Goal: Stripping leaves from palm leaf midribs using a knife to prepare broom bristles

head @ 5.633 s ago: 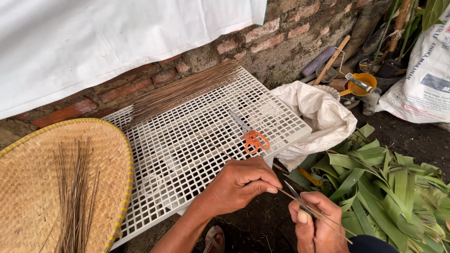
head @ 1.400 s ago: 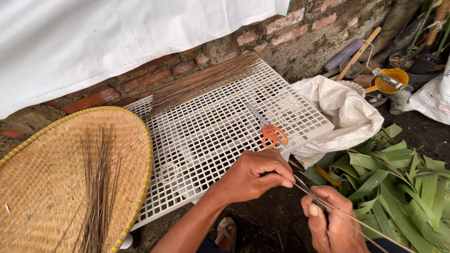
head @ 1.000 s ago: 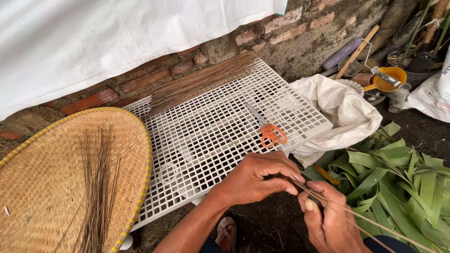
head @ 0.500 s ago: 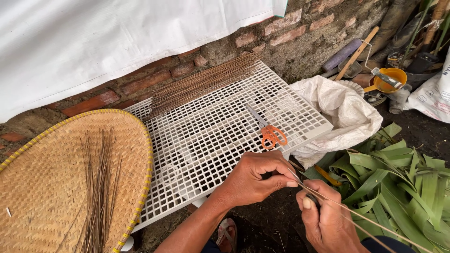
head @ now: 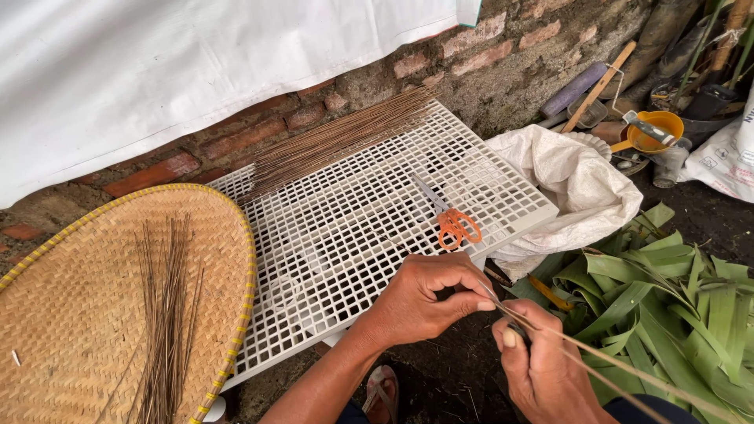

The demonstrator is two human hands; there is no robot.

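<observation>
My left hand (head: pixel 424 302) pinches the end of a thin pale leaf rib (head: pixel 613 363) between thumb and fingers, just below the front edge of the white plastic grid (head: pixel 345 212). My right hand (head: pixel 542 369) grips the same rib a little further along, with what looks like a small blade against it. The rib runs off toward the lower right. Orange-handled scissors (head: pixel 452 220) lie on the grid just above my left hand.
A bundle of brown ribs (head: pixel 338 141) lies along the grid's far edge by the brick wall. A woven bamboo tray (head: pixel 71 314) at left holds several ribs (head: pixel 165 314). Green palm leaves (head: pixel 675 290) pile at right beside a white sack (head: pixel 577 188); an orange scoop (head: pixel 656 129) behind.
My hands have stayed close together on the rib, the left one shifting its pinch slightly. The view has moved a little; nothing else on the grid or tray changed.
</observation>
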